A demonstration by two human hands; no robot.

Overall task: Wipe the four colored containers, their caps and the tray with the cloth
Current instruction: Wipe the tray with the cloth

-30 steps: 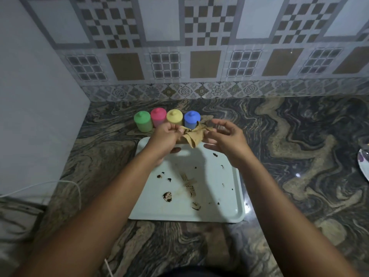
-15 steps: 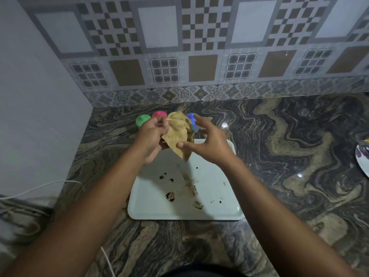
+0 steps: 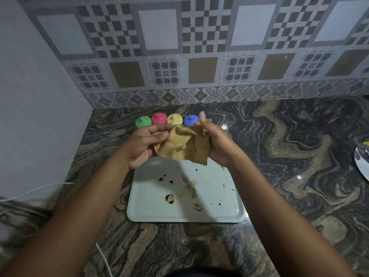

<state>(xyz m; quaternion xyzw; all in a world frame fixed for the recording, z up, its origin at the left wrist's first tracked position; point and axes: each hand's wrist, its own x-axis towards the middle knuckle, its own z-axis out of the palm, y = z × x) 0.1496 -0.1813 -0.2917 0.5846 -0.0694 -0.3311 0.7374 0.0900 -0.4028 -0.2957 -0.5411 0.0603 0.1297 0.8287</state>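
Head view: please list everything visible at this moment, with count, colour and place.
containers: 4, green, pink, yellow, blue left to right, capped, row on counter behind tray
cloth: 1, tan, held above tray's far end
tray: 1, pale, centre of counter
stains: several, dark brown, on tray
counter: 1, swirled dark marble
cable: 1, white, left
plate: 1, white patterned, right edge, cut off
wall tiles: grey and brown, behind counter
left hand: pinches cloth's left edge
right hand: grips cloth's right side
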